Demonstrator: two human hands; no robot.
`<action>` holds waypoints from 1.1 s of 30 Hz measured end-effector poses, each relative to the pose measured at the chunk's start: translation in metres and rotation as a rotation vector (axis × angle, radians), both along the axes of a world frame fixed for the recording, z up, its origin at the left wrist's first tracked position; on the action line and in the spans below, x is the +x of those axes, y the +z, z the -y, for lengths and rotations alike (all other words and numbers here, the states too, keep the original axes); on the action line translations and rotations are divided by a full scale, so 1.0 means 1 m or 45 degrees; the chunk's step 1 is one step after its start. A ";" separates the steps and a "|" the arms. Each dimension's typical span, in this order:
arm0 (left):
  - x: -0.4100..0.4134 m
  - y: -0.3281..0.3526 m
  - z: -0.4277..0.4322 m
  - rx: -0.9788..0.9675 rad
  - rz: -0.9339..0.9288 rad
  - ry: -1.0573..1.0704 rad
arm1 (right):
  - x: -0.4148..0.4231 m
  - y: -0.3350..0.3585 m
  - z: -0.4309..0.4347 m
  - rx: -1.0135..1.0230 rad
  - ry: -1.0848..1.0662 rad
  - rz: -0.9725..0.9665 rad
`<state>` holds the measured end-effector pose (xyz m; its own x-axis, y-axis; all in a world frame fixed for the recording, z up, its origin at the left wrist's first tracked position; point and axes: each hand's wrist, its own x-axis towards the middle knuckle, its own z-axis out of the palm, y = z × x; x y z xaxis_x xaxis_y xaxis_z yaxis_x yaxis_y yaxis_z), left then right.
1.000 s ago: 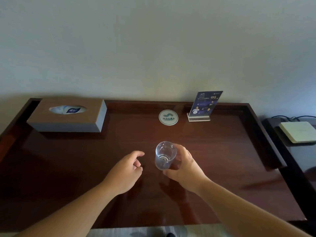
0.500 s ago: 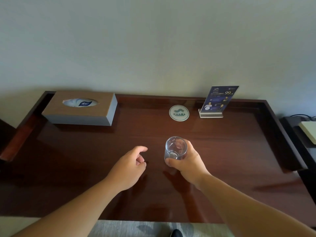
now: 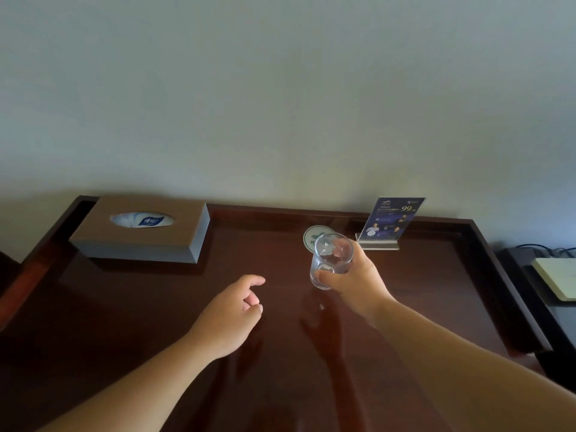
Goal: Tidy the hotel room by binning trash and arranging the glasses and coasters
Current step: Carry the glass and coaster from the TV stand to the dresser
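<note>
A clear drinking glass (image 3: 331, 260) is held upright above the dark wooden desk (image 3: 156, 307), gripped around its lower half by my right hand (image 3: 358, 282). Just behind it lies a round white coaster (image 3: 310, 236) with a green logo, partly covered by the glass rim. My left hand (image 3: 232, 313) hovers over the desk to the left of the glass, fingers loosely curled, holding nothing.
A brown tissue box (image 3: 140, 233) sits at the back left. A blue promotional card in a stand (image 3: 388, 222) is at the back right, beside the coaster. The desk has a raised rim. A side shelf with a pale flat device (image 3: 558, 277) and cables is right.
My right hand has carried the glass away from me toward the coaster at the back. The left hand has stayed roughly where it was.
</note>
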<state>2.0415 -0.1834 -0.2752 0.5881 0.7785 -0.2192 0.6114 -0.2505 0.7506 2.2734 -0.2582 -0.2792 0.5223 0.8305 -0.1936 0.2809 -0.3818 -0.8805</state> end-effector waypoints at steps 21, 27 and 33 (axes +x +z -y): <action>0.087 -0.018 -0.066 -0.062 -0.100 0.128 | 0.088 -0.037 -0.102 -0.036 0.102 -0.100; 0.095 -0.020 -0.071 -0.055 -0.127 0.129 | 0.092 -0.044 -0.106 -0.042 0.121 -0.105; 0.098 -0.020 -0.073 -0.053 -0.132 0.132 | 0.094 -0.045 -0.106 -0.063 0.145 -0.088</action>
<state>2.1395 -0.1106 -0.2953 0.4775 0.8228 -0.3083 0.7072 -0.1517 0.6905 2.3671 -0.1527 -0.3247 0.4094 0.8720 -0.2684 0.2639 -0.3948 -0.8800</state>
